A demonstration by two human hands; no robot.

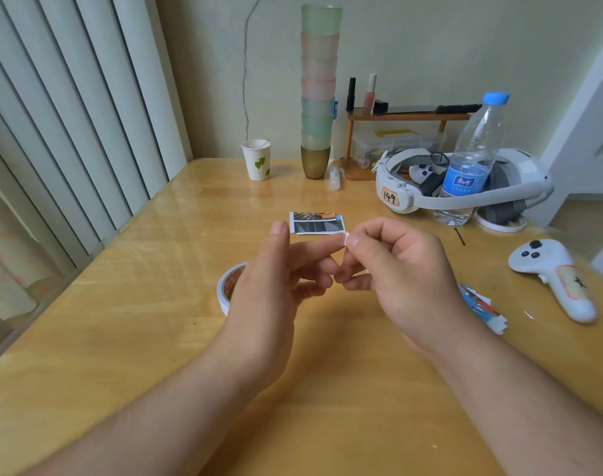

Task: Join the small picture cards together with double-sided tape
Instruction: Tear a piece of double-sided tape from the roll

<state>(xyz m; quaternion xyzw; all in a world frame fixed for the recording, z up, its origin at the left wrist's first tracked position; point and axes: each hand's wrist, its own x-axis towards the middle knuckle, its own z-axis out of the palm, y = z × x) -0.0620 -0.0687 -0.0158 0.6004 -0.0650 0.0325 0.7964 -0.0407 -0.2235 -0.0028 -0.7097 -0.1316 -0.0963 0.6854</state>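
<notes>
A few small picture cards (316, 222) lie overlapped on the wooden table (121, 321), just beyond my fingers. My right hand (396, 269) pinches a tiny white scrap of tape (345, 238) between thumb and forefinger. My left hand (276, 269) is raised beside it, thumb up, its fingertips touching those of the right hand; whether it holds anything is hidden. The roll of double-sided tape (228, 286) lies on the table behind my left hand, partly covered by it. More picture cards (484, 309) are piled to the right of my right wrist.
A white controller (554, 280) lies at the right. Behind it stand a water bottle (472, 163) and a white headset (465, 187). At the back are a paper cup (257, 159), a tall stack of cups (318, 91) and a small wooden shelf (406, 118).
</notes>
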